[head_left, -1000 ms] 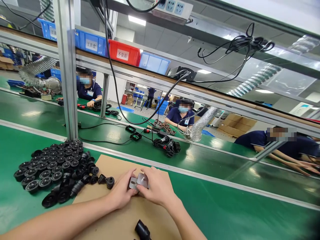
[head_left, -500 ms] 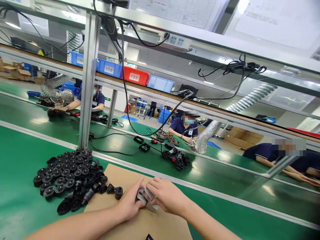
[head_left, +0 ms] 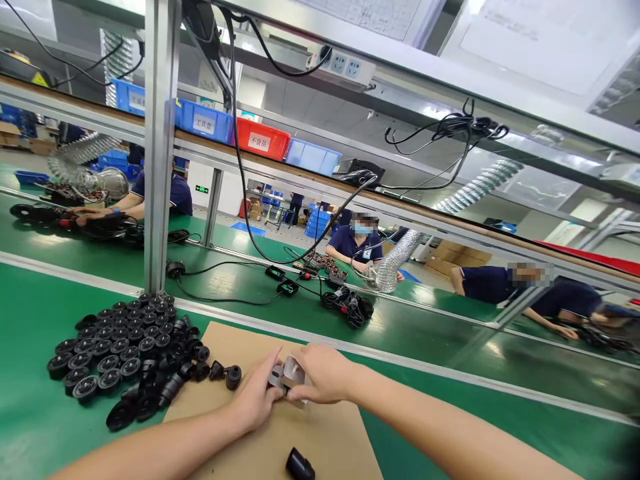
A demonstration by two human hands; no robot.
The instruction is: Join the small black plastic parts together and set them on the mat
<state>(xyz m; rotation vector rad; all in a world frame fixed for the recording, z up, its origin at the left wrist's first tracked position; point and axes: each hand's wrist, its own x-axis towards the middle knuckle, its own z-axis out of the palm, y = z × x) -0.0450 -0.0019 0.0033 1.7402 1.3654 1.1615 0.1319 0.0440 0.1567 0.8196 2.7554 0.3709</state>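
Note:
Over the cardboard sheet (head_left: pixel 260 443), my left hand (head_left: pixel 256 395) and my right hand (head_left: pixel 326 375) meet at a small silvery metal piece (head_left: pixel 294 373) with flat, shiny faces. The fingers of my right hand are closed around its right side. My left hand grips a grey part with a dark hole (head_left: pixel 275 375), which touches the metal piece; whether the two are one object I cannot tell. Fingers hide the lower portion. To the left of my left hand lie a few small black fittings (head_left: pixel 233 377). A black tube-shaped part (head_left: pixel 300 464) lies near the bottom edge.
Many round black parts (head_left: pixel 109 363) crowd the green table (head_left: pixel 25 333) at left. A metal post (head_left: pixel 159 153) rises behind them. Cables (head_left: pixel 347 307) lie beyond the rail, under a shelf with blue bins (head_left: pixel 204 120) and a red bin (head_left: pixel 260 139). Co-workers (head_left: pixel 355 241) sit opposite.
The camera view has shifted, bringing more of the black tube into sight. Both hands stay together at the metal piece, which has turned so a broad shiny face shows.

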